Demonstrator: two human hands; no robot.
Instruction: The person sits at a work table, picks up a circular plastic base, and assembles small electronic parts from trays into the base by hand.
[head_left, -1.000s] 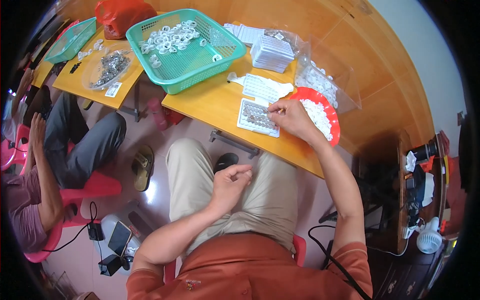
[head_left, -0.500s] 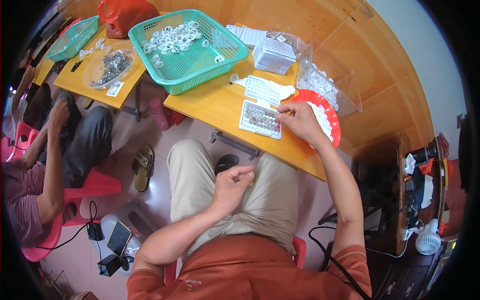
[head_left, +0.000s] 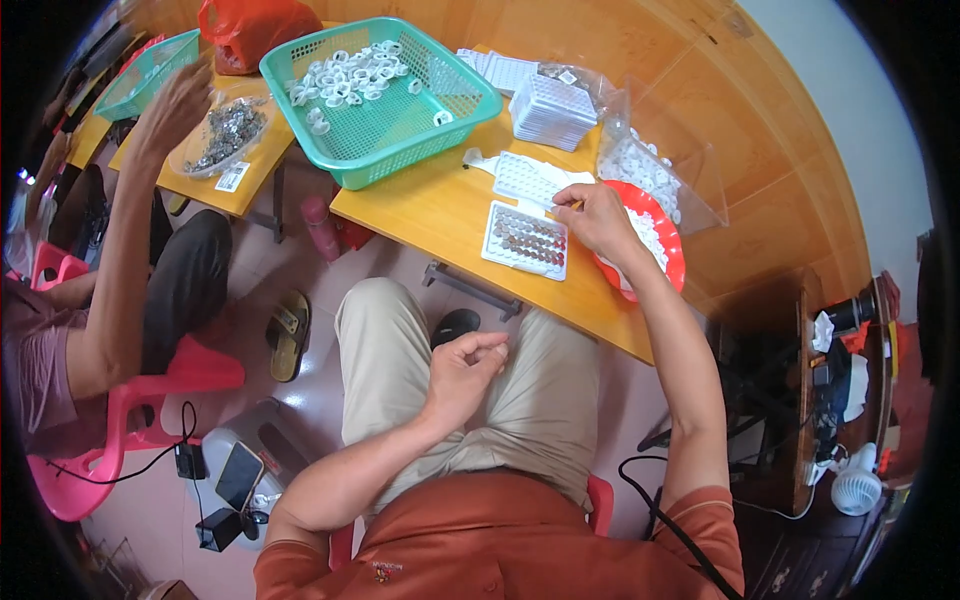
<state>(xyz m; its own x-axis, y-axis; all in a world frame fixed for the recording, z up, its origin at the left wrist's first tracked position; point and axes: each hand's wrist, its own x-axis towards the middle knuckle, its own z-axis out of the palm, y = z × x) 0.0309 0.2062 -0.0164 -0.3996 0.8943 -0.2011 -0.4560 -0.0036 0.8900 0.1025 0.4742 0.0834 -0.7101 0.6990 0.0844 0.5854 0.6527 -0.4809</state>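
On the wooden table lies a small white tray [head_left: 524, 240] with rows of round brownish and grey pieces. A white plate of empty holes [head_left: 528, 180] adjoins its far side. My right hand [head_left: 598, 218] is pinched by the tray's far right corner, its thumb and fingertips together; whatever they hold is too small to make out. Beside and partly behind that hand stands a red scalloped plate [head_left: 672, 262] of small white pieces. My left hand [head_left: 466, 378] rests above my lap, fingers curled against the thumb, their contents hidden.
A green basket [head_left: 350, 172] of white rings stands left, a stack of white trays [head_left: 552, 112] and a clear bag of white pieces [head_left: 648, 172] behind. A co-worker's raised hand [head_left: 178, 108] is near a clear bowl of metal pieces [head_left: 232, 135] on another table.
My right hand has lifted slightly away from the round pieces, toward the tray's far corner. The co-worker's arm has risen from their lap toward the bowl. My left hand has stayed put.
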